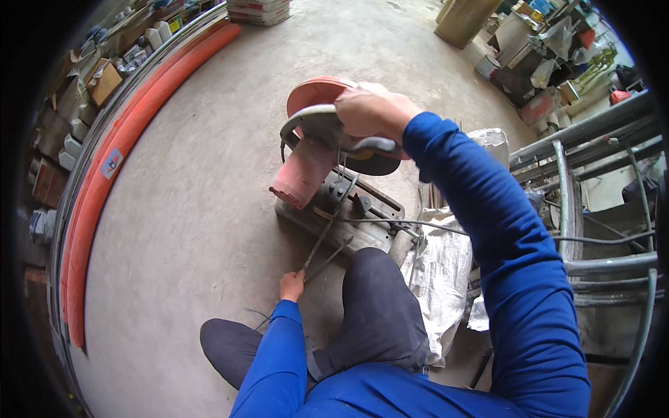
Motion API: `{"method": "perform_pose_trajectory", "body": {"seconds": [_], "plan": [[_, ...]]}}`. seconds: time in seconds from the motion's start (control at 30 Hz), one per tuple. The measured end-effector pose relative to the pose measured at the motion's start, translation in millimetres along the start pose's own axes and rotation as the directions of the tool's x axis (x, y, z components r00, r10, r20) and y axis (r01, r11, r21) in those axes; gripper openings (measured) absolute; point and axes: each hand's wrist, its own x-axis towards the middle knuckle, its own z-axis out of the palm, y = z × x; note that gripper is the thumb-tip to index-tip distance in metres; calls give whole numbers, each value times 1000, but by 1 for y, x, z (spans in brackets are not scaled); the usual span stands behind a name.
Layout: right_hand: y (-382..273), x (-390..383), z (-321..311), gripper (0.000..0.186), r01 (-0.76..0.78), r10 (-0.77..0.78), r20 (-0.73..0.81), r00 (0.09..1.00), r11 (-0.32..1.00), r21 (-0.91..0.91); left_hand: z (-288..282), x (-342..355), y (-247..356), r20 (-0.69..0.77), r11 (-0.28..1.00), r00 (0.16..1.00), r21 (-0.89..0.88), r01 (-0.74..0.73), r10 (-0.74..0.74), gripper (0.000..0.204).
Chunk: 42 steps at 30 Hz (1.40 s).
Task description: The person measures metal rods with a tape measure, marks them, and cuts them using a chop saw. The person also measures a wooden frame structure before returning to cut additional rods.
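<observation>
Head view, saw: chop saw [327, 174] on the concrete floor [209, 209], straight ahead of the knees; red blade guard and reddish motor housing, grey base, blade raised above the base.
Head view, right hand: right hand [369, 111] wrapped shut around the saw's grey handle [313, 122], arm stretched forward and up.
Head view, left hand: left hand [291, 286] low and near the body, fingers pinched on the near ends of thin metal rods [322, 244].
Head view, rod axis: long and slanted, running from the left hand up and rightward into the saw's base, under the blade.
Head view, nearer hand: left for the rods, right for the handle.
Head view, surroundings: white woven sack [442, 279] just right of the saw; orange pipes [104, 174] well apart at left.
</observation>
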Motion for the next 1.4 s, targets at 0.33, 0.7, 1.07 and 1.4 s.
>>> {"method": "perform_pose_trajectory", "body": {"seconds": [0.33, 0.7, 1.07, 1.4], "plan": [[43, -62, 112, 14, -330, 72, 347, 935, 533, 779, -2, 11, -5, 91, 998, 996, 57, -1, -4, 46], [48, -77, 135, 42, -428, 41, 460, 887, 447, 786, 9, 43, -37, 202, 977, 972, -152, 151, -119, 46], [34, -62, 106, 22, -428, 121, 476, 871, 663, 614, 0, 28, -16, 223, 967, 973, -232, 110, -58, 44], [23, -71, 86, 21, -453, 276, 369, 888, 670, 588, 4, 37, -21, 259, 956, 956, -215, 199, -140, 43]]}}
